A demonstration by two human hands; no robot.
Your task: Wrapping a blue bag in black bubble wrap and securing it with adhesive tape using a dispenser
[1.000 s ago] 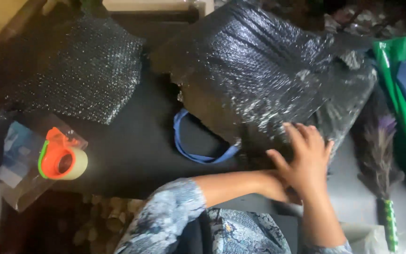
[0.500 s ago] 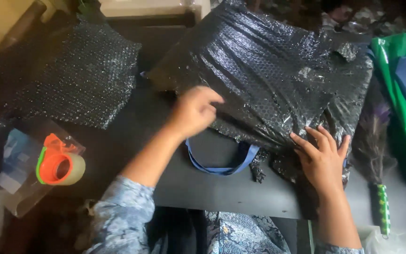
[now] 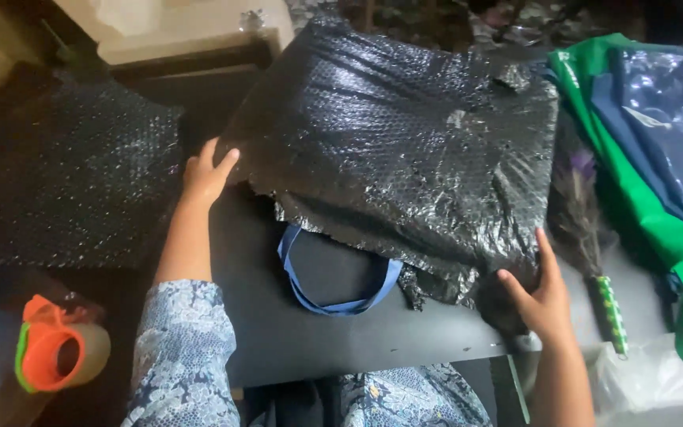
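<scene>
A large sheet of black bubble wrap (image 3: 405,150) lies over a bag on the dark table (image 3: 278,332). Only the bag's blue handle loop (image 3: 333,296) sticks out from under the wrap's front edge. My left hand (image 3: 205,174) rests on the wrap's left edge, fingers spread. My right hand (image 3: 543,296) presses against the wrap's lower right corner near the table's edge. Whether either hand pinches the sheet is unclear.
A second black bubble wrap sheet (image 3: 65,182) lies at the left. An orange tape dispenser (image 3: 57,356) sits at the lower left. A green and blue bag (image 3: 658,142) and a duster with a green handle (image 3: 594,245) lie at the right.
My left hand has slid from the wrap's front edge by the blue handle out to its left edge. My right hand has stayed at the lower right corner.
</scene>
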